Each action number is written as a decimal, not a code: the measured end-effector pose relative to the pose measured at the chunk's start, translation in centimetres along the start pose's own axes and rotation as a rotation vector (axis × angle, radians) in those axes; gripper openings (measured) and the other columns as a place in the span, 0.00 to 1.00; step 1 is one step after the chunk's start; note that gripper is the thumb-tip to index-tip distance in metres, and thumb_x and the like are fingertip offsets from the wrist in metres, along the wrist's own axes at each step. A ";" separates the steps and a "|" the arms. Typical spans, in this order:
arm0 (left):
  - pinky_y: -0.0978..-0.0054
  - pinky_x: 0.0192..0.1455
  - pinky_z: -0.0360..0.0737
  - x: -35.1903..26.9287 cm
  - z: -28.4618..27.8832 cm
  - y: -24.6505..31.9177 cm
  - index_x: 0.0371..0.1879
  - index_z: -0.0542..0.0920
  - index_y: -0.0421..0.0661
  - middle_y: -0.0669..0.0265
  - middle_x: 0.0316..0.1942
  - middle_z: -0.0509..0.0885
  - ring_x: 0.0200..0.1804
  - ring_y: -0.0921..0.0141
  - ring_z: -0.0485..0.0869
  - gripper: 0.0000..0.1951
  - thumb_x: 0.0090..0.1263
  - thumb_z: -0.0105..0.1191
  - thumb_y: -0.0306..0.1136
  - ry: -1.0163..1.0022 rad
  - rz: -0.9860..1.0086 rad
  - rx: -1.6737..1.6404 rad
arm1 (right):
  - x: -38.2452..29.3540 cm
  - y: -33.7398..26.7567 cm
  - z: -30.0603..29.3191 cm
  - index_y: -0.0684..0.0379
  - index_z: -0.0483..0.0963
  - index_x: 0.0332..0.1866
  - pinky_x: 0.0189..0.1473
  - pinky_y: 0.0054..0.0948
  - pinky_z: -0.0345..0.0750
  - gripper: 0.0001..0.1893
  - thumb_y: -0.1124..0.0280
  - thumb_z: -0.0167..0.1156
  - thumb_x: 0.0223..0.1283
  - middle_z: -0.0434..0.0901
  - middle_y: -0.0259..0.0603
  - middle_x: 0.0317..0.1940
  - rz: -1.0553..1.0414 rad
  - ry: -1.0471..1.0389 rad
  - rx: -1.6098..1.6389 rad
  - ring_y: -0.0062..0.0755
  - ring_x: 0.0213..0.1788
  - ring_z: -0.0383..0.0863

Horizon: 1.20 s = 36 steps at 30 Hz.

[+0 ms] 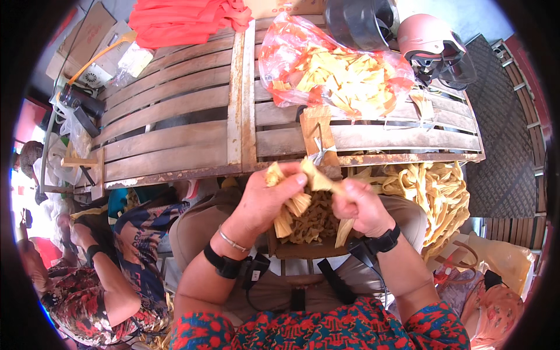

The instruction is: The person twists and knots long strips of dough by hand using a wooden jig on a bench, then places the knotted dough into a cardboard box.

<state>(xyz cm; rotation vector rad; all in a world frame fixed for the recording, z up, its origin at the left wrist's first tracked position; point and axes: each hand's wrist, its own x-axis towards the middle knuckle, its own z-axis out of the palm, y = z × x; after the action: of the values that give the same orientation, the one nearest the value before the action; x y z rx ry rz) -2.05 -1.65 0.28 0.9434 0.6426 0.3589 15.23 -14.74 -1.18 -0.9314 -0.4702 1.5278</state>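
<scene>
My left hand (271, 199), with a bracelet and a black wrist strap, is closed around a bundle of pale yellow folded strips (299, 204). The strips' material cannot be told for certain. Across from it, my right hand (362, 206), slightly blurred, grips the narrow end of a strip (320, 180) whose wide, fanned part reaches my left fingertips. Beneath both hands, between my knees, is a cardboard box (306, 252) holding many short brownish-yellow pieces (314, 221). Just beyond my hands, a wooden board (314, 129) with a white tie stands at the table edge.
On the slatted table (175, 131) lie a plastic bag (280, 52) of folded yellow pieces (350, 81), red cloth (188, 19), a pink helmet (426, 35) and a black container (356, 22). Long yellow strips (437, 197) are heaped at right. Another person's arm (116, 288) is at left.
</scene>
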 end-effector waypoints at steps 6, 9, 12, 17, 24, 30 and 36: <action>0.80 0.41 0.76 -0.8 3.1 -4.6 0.50 0.79 0.40 0.68 0.35 0.84 0.36 0.79 0.79 0.16 0.69 0.56 0.38 -0.373 -0.194 0.475 | 1.8 0.4 0.6 0.54 0.66 0.30 0.21 0.21 0.59 0.19 0.49 0.50 0.66 0.62 0.28 0.17 -0.286 -0.057 0.212 0.20 0.17 0.59; 0.80 0.40 0.76 -1.0 3.7 -6.1 0.44 0.80 0.41 0.70 0.34 0.83 0.34 0.79 0.78 0.13 0.69 0.56 0.36 -0.363 -0.194 0.292 | 1.7 0.3 0.5 0.55 0.68 0.35 0.27 0.26 0.66 0.15 0.52 0.51 0.67 0.65 0.31 0.20 -0.354 -0.014 0.152 0.25 0.21 0.65; 0.75 0.35 0.77 -0.6 3.3 -4.8 0.33 0.79 0.40 0.70 0.29 0.82 0.31 0.75 0.79 0.06 0.67 0.54 0.29 -0.212 -0.375 0.156 | 1.8 -1.0 0.5 0.54 0.67 0.35 0.31 0.27 0.67 0.16 0.52 0.47 0.69 0.64 0.29 0.20 -0.414 0.337 0.208 0.24 0.21 0.64; 0.77 0.28 0.76 -1.7 3.6 -4.6 0.31 0.76 0.41 0.66 0.22 0.80 0.25 0.79 0.79 0.06 0.66 0.55 0.30 -0.396 0.313 0.732 | 2.6 -0.8 -2.8 0.53 0.65 0.32 0.31 0.28 0.68 0.16 0.54 0.41 0.72 0.66 0.31 0.21 -0.388 0.454 0.399 0.25 0.22 0.65; 0.74 0.27 0.75 -0.7 0.6 -1.2 0.30 0.79 0.40 0.62 0.20 0.80 0.22 0.70 0.79 0.11 0.67 0.57 0.36 -0.135 0.306 0.793 | 2.3 -2.6 -1.4 0.66 0.62 0.61 0.59 0.33 0.68 0.23 0.80 0.53 0.59 0.66 0.47 0.57 -1.059 0.913 -1.058 0.33 0.56 0.69; 0.76 0.25 0.72 -0.6 0.8 0.2 0.27 0.79 0.40 0.67 0.18 0.78 0.22 0.78 0.75 0.14 0.69 0.55 0.39 -0.054 0.180 0.452 | 1.7 0.3 2.0 0.64 0.77 0.35 0.37 0.34 0.73 0.10 0.67 0.60 0.59 0.77 0.44 0.25 -0.688 0.097 -1.067 0.41 0.30 0.77; 0.75 0.36 0.79 -1.7 2.7 -2.3 0.36 0.81 0.37 0.66 0.28 0.84 0.32 0.76 0.82 0.10 0.64 0.53 0.31 -0.392 -0.317 0.428 | 1.4 -1.9 2.9 0.59 0.72 0.19 0.28 0.32 0.68 0.11 0.69 0.58 0.54 0.67 0.34 0.12 -1.154 -0.020 -1.216 0.33 0.14 0.66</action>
<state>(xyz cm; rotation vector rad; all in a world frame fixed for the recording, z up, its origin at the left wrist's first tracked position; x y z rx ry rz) -1.58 -5.57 0.05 1.2550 0.5020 -0.2555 14.26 -12.42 1.62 -1.1593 -1.6834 0.0648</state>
